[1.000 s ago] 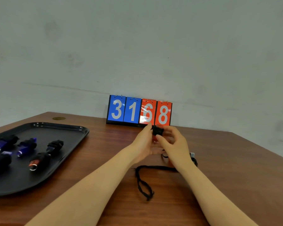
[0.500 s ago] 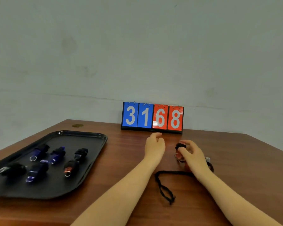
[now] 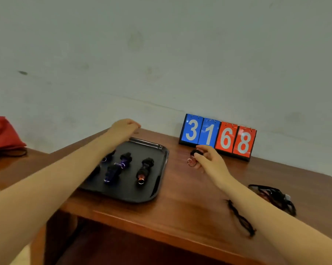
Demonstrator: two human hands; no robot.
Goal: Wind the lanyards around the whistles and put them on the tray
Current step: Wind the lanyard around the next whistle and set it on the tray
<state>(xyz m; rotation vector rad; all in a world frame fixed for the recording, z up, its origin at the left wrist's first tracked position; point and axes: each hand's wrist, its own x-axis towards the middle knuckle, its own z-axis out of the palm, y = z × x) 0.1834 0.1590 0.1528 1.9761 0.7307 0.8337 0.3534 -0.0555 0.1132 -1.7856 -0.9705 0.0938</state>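
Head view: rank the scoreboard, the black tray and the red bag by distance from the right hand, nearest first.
1. Scoreboard, just behind the right hand, by the wall.
2. Black tray, on the table to its left.
3. Red bag, far left, off this table.

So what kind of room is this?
Probably a plain room staged for recording: a bare wall, a wooden table holding a flip scoreboard, and a tray of wound whistles.
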